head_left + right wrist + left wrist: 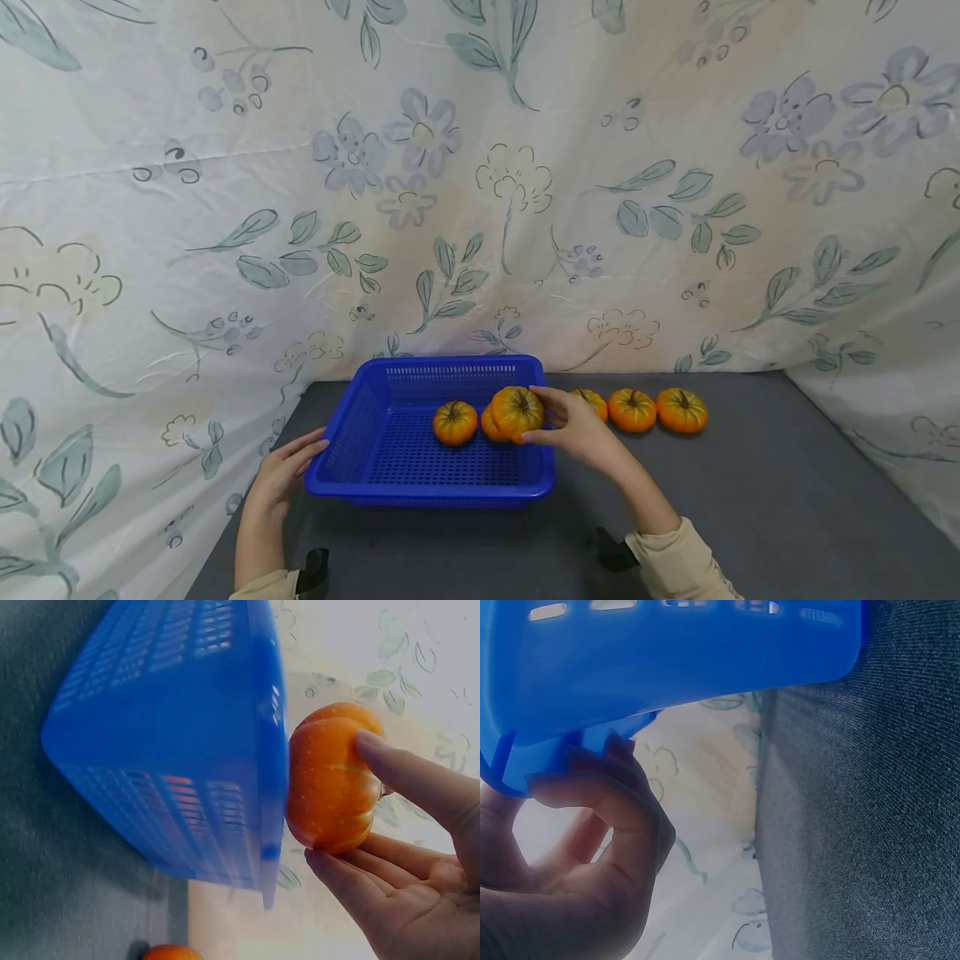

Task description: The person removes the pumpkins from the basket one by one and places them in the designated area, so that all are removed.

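A small orange pumpkin (517,413) with a dark stem is pinched between the thumb and fingers of my right hand (573,425), at the right rim of a blue plastic basket (431,490). In the right wrist view, that pumpkin (334,780) shows at rim height, beside the basket's wall (165,742). Inside the basket lie another pumpkin (455,423) and one more (490,427), partly hidden behind the held one. My left hand (279,477) holds the basket's left rim; its curled fingers (604,796) are close up in the left wrist view.
Right of the basket, a row of pumpkins stands on the dark grey table (787,483): one partly behind my right hand (590,402), a middle pumpkin (632,411) and an end pumpkin (682,411). A flower-patterned cloth (480,208) hangs behind and at both sides.
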Available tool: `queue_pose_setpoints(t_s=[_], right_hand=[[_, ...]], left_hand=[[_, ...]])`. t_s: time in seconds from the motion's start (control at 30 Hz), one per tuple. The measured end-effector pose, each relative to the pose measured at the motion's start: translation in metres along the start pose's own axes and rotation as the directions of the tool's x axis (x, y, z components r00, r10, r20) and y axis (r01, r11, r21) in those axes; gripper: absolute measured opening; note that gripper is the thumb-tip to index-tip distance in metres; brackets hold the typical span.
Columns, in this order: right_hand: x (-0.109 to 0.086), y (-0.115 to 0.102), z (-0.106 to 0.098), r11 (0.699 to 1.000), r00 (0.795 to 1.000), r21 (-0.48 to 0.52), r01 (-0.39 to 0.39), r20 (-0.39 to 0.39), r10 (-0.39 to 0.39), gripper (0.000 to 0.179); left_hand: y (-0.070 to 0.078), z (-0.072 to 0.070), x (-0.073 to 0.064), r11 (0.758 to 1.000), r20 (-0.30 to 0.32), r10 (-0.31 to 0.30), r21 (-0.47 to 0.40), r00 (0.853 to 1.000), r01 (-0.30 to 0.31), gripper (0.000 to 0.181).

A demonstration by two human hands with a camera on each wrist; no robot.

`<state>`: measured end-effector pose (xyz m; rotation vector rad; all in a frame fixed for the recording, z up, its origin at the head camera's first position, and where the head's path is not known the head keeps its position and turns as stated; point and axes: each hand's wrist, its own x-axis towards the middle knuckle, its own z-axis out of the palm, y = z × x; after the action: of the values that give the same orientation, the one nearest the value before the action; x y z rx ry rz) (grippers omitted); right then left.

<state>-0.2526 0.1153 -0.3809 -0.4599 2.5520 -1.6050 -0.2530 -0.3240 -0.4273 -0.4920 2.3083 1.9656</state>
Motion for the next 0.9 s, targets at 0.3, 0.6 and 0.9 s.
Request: queue_pose_setpoints(t_s=[0.3,0.6,0.9], right_hand=[[-0.008,0.009,-0.023,1.000,0.999,-0.014,0.015,-0.030,-0.015,0.074],[-0.016,0.024,-0.040,0.998,0.997,-0.058,-0.017,-0.077,0.012,0.074],[-0.027,0.043,-0.051,0.989,0.989,-0.110,-0.100,-0.117,0.087,0.077]], left_hand=[[0.001,0.001,-0.001,1.000,0.004,0.001,-0.014,1.000,-0.001,0.064],[0.002,0.002,-0.002,1.000,-0.009,-0.002,0.004,1.000,0.003,0.070],[0.002,0.002,-0.002,1.000,-0.005,-0.008,0.005,1.000,0.008,0.071]])
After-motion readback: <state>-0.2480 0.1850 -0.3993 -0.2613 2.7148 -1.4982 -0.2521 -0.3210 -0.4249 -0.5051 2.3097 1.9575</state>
